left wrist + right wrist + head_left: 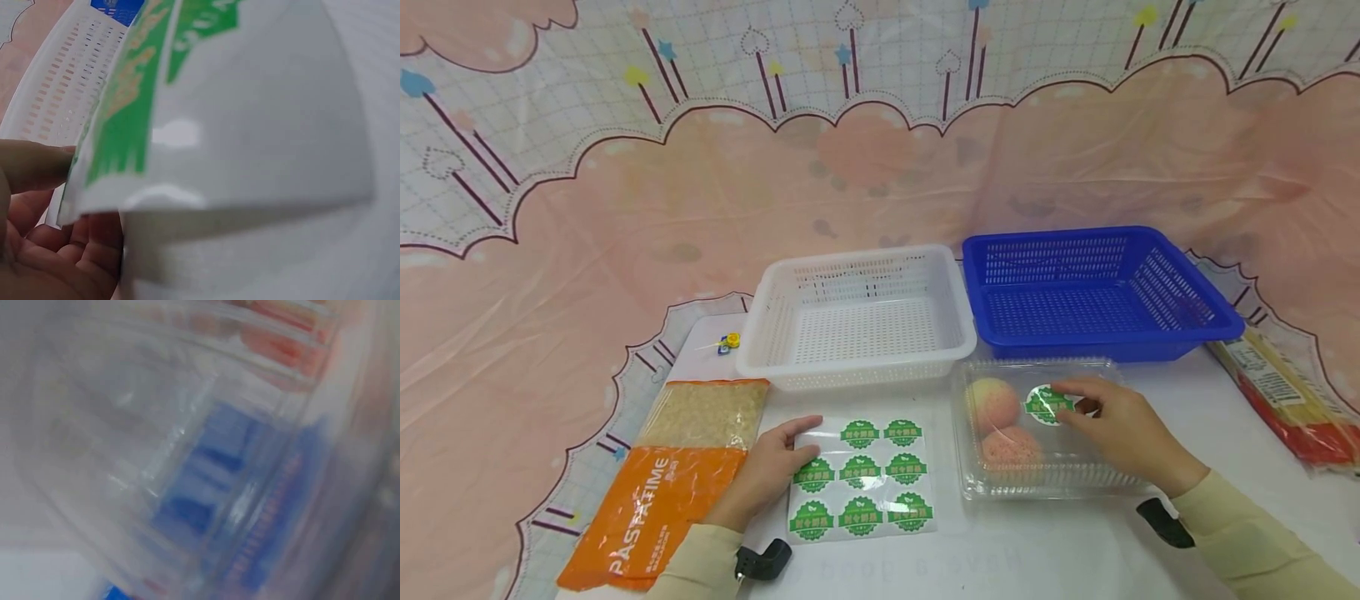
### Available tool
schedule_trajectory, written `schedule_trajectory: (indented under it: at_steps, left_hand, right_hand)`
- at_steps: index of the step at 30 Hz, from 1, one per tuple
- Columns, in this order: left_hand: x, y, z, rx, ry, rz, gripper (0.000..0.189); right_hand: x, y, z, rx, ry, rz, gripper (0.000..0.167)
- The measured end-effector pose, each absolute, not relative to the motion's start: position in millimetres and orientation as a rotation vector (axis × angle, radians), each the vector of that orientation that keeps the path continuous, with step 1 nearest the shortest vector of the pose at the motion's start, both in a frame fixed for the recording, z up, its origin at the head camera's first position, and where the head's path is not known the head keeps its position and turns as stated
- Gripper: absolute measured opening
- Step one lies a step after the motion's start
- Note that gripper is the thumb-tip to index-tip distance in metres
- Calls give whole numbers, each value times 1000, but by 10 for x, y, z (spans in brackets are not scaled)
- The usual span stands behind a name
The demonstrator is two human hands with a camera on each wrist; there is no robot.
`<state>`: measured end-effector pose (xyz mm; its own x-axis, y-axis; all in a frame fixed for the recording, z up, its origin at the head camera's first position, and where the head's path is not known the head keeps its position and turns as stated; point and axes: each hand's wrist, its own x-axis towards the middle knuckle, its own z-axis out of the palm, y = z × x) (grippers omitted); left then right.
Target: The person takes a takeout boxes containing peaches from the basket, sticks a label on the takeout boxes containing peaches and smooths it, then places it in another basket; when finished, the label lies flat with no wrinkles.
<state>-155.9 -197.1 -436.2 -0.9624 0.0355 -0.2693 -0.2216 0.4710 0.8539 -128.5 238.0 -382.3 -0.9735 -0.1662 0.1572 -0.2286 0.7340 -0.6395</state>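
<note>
The left hand pinches the edge of a glossy sheet on the table; the sheet bears eight round green stickers. The fingers of the right hand pinch a single sticker over a clear ribbed plastic box with two rounded pinkish fruits; its contact with the lid one cannot tell. Behind stand two perforated plastic baskets: a white basket and a blue basket.
</note>
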Motion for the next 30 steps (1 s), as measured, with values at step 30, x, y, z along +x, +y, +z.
schedule_trajectory:
  at_steps: [30]
  left_hand:
    - [-1599,-1992,-4441,-164,2499,1415,44]
  right_hand:
    - [-1319,2325,-3812,360,-2842,1060,38]
